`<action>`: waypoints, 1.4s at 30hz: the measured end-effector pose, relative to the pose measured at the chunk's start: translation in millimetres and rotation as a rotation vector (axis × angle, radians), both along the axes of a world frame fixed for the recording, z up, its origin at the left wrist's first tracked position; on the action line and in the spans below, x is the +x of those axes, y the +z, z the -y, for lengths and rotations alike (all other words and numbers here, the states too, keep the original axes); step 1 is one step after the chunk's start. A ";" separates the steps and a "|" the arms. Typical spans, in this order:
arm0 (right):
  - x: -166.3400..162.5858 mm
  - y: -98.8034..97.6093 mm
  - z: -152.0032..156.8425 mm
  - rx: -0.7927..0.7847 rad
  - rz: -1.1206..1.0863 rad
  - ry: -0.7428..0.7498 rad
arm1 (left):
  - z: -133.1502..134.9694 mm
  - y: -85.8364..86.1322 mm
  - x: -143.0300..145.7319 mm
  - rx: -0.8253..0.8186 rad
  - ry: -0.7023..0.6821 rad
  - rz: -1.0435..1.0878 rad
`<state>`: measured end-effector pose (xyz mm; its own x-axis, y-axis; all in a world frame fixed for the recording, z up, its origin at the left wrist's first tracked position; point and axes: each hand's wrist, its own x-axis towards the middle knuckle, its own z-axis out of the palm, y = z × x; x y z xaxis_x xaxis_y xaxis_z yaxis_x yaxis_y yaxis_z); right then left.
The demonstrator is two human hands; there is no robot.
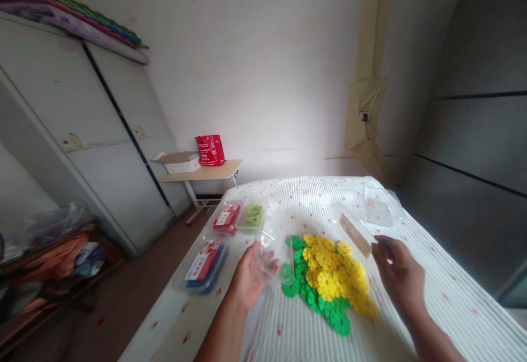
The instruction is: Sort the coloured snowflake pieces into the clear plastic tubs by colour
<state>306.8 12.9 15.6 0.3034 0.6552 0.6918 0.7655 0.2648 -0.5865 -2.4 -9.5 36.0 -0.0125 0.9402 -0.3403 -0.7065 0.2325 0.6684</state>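
My left hand (252, 277) grips a clear plastic box (274, 249), its fingers curled round the near side. My right hand (398, 266) pinches a thin brownish card strip (354, 236) by one end, tilted above the table. A clear, blurred edge shows beside the strip; I cannot tell whether it belongs to it. Between my hands lies a heap of yellow flower-shaped plastic pieces (329, 269), with green flower-shaped pieces (329, 310) along its left and near sides. The box partly overlaps some green pieces from my view.
At left on the patterned tablecloth (288, 192) stand a labelled box with blue contents (205, 263), one with red contents (226, 218) and one with light-green pieces (253, 215). A clear container (381, 208) sits far right. Beyond, a small table (209, 173) holds a red bag (210, 150).
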 end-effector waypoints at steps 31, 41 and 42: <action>-57.9 36.6 38.6 -0.438 -0.716 0.708 | 36.3 42.9 -56.1 0.426 0.140 0.071; -160.5 -46.6 93.2 -0.836 -0.399 1.119 | 42.3 39.0 -60.3 0.407 0.144 0.115; -160.4 -48.9 94.2 -0.850 -0.263 1.110 | 42.5 35.1 -58.9 0.404 0.127 0.123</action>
